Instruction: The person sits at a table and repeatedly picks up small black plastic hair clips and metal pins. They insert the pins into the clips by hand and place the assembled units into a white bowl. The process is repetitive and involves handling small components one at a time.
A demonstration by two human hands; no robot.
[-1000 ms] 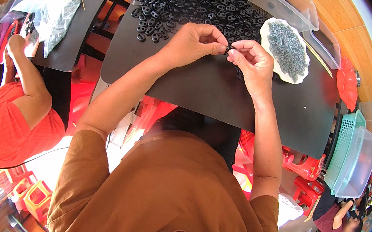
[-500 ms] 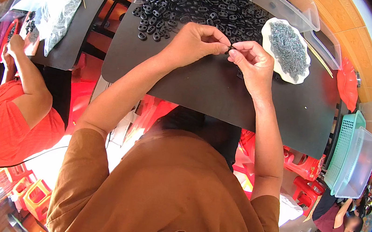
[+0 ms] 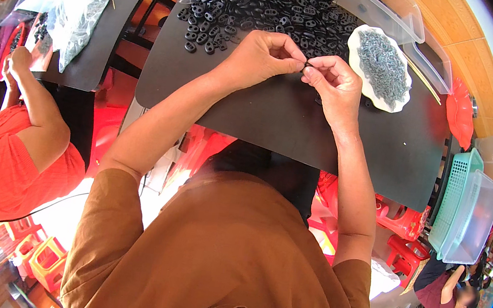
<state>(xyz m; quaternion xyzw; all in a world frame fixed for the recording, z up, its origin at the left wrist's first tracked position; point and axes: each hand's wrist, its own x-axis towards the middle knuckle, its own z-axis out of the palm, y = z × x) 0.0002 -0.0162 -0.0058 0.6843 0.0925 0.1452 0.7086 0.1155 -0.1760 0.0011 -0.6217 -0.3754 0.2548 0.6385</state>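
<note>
My left hand [image 3: 257, 63] and my right hand [image 3: 337, 86] meet over the dark table [image 3: 264, 116], fingertips almost touching. Both pinch one small black piece [image 3: 306, 66], which the fingers mostly cover; it resembles the oval two-hole plastic cord locks heaped beyond. That large heap of black cord locks [image 3: 266, 7] spreads across the far side of the table. To the right of my right hand stands a white scalloped dish [image 3: 354, 42], filled with tiny metallic grey pieces [image 3: 383, 71] that look like small springs.
Clear plastic bins [image 3: 380, 9] border the heap. A red dish [image 3: 460, 112] and a green basket [image 3: 453, 200] are at the right. On the left, a co-worker in red [image 3: 27, 165] sits by another table holding a plastic bag [image 3: 78, 20]. Red stools [image 3: 402, 221] stand below.
Hardly anything differs. My hands keep their pinch on the small black piece, with only a slight shift of the fingertips.
</note>
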